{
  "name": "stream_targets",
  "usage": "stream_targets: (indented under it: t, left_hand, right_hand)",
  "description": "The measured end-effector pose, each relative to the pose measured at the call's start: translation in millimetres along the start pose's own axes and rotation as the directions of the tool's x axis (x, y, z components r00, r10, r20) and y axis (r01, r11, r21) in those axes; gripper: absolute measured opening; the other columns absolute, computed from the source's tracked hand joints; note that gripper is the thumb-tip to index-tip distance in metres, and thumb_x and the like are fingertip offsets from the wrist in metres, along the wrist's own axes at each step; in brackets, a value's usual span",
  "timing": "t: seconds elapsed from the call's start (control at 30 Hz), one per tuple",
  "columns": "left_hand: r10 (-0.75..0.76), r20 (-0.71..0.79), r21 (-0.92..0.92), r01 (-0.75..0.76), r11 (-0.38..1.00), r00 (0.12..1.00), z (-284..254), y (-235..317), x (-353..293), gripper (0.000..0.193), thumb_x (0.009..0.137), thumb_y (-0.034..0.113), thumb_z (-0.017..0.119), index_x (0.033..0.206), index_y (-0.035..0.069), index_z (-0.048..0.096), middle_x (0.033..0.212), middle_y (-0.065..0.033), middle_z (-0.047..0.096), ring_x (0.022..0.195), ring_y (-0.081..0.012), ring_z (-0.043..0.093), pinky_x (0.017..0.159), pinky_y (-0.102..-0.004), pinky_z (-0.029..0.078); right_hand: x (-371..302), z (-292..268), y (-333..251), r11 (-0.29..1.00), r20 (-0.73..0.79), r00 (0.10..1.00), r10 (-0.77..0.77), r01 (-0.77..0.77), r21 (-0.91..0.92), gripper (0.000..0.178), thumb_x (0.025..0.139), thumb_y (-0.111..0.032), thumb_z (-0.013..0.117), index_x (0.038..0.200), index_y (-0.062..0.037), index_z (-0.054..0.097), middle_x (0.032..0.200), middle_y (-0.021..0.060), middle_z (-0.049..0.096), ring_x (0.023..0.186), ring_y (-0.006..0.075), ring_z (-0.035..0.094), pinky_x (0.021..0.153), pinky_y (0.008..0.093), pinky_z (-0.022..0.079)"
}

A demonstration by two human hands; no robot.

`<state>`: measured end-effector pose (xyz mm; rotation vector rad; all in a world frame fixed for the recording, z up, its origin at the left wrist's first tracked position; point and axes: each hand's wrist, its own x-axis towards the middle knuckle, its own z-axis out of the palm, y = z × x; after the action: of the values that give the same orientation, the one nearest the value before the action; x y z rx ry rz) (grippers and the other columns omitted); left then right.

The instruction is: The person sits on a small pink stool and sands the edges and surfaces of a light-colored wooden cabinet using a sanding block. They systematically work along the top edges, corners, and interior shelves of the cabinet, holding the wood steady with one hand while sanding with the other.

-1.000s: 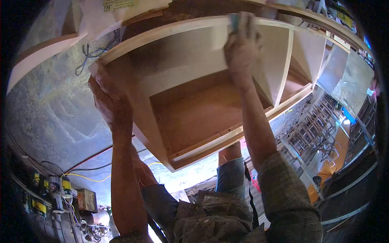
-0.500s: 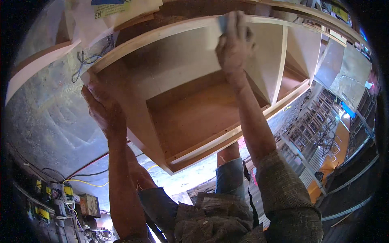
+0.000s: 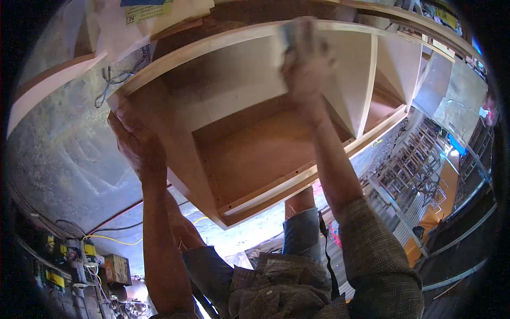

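A pale wooden cabinet carcass lies before me with its open face up, divided by an upright partition. My left hand is closed around its left side near the far corner, the fingertips partly hidden. At the far face-frame rail, my right hand is closed on a small flat block with a bluish edge, pressed against the wood. Motion smears that hand and the block, so I cannot make out the block's exact kind.
Papers with a yellow label lie on boards beyond the cabinet. A thin dark cable is by its far left corner. Yellow-and-black tool batteries stand at lower left. Metal frames and an orange-brown board are on the right.
My right hand and the block have shifted very slightly along the far rail and look more blurred. My left hand and the cabinet hold nearly the same place.
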<state>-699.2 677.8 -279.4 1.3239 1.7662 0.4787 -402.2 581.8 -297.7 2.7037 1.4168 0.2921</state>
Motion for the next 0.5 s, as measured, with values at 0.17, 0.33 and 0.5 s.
stream_targets:
  t: [0.17, 0.33, 0.5]
  left_hand:
    - [0.175, -0.029, 0.025, -0.174, 0.984, 0.984, 3, -13, 1, 0.045, 0.1, 0.037, 0.031, 0.12, -0.001, 0.047, 0.107, -0.0302, 0.055, 0.098, -0.0479, 0.052, 0.084, -0.0454, 0.041]
    - [0.1, -0.054, 0.077, -0.095, 0.992, 0.994, 1, -12, 5, 0.046, 0.1, 0.038, 0.031, 0.115, -0.001, 0.048, 0.103, -0.0304, 0.055, 0.092, -0.046, 0.052, 0.081, -0.0464, 0.041]
    - [0.054, -0.032, 0.056, -0.052, 0.997, 0.998, 1, 0, -1, 0.048, 0.1, 0.04, 0.03, 0.116, -0.001, 0.048, 0.103, -0.0304, 0.055, 0.092, -0.0464, 0.052, 0.08, -0.0475, 0.041]
  right_hand:
    - [-3, -21, -12, 0.993, 0.006, 0.993, -0.119, 0.119, -0.003, 0.058, 0.079, -0.02, 0.058, 0.135, -0.0203, 0.043, 0.142, 0.0096, 0.039, 0.11, 0.0391, 0.043, 0.086, 0.0549, 0.036]
    - [24, 0, 48, 0.998, -0.006, 1.0, -0.018, 0.017, -0.056, 0.06, 0.077, -0.017, 0.059, 0.135, -0.0227, 0.043, 0.142, 0.0078, 0.038, 0.111, 0.037, 0.044, 0.087, 0.0555, 0.036]
    - [3, -12, 32, 0.976, -0.013, 0.978, -0.208, 0.208, 0.063, 0.063, 0.076, -0.019, 0.06, 0.137, -0.0235, 0.042, 0.142, 0.0037, 0.039, 0.109, 0.036, 0.046, 0.087, 0.0538, 0.038]
